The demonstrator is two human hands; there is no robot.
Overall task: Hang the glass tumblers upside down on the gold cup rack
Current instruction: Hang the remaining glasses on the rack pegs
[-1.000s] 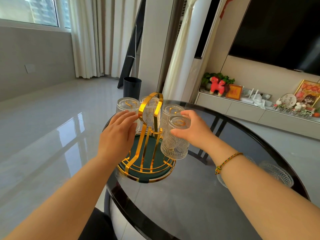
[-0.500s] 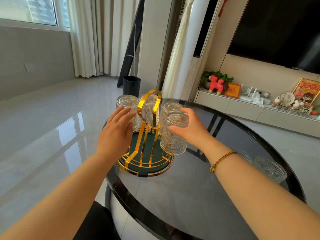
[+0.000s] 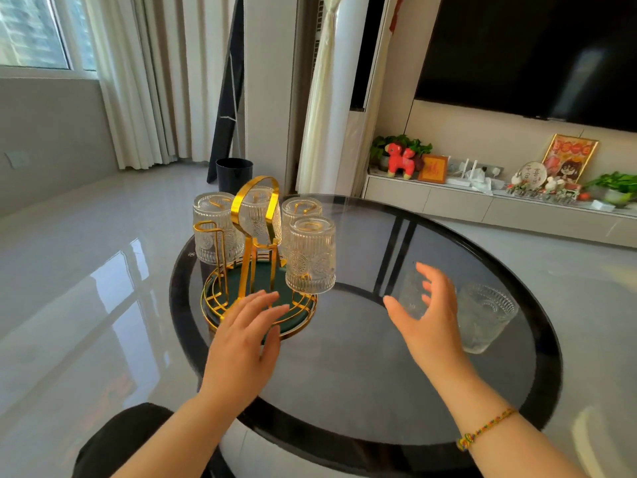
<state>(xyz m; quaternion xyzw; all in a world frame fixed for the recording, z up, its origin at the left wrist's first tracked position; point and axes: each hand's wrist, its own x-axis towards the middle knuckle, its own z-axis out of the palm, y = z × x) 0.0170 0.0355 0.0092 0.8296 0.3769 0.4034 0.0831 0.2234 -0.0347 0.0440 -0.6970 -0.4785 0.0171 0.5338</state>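
The gold cup rack (image 3: 255, 232) with a green base stands at the left of the round table. Several ribbed glass tumblers hang upside down on it; the nearest one (image 3: 311, 258) is on the right front arm, another (image 3: 213, 229) on the left. One gold arm (image 3: 210, 232) at the front left is bare. My left hand (image 3: 243, 343) hovers open just in front of the rack's base. My right hand (image 3: 429, 319) is open, fingers spread, close to two upright tumblers on the table: one (image 3: 412, 294) partly hidden behind it, one (image 3: 484, 322) to its right.
The round dark glass table (image 3: 362, 391) has a black rim. A black bin (image 3: 234, 174) stands on the floor beyond it. A low shelf with ornaments and a TV line the right wall. A dark knee shows at the bottom left.
My right hand let go of the front tumbler, which now hangs on the rack, and moved right toward the table's loose tumblers. My left hand dropped from the rack's left side to its base.
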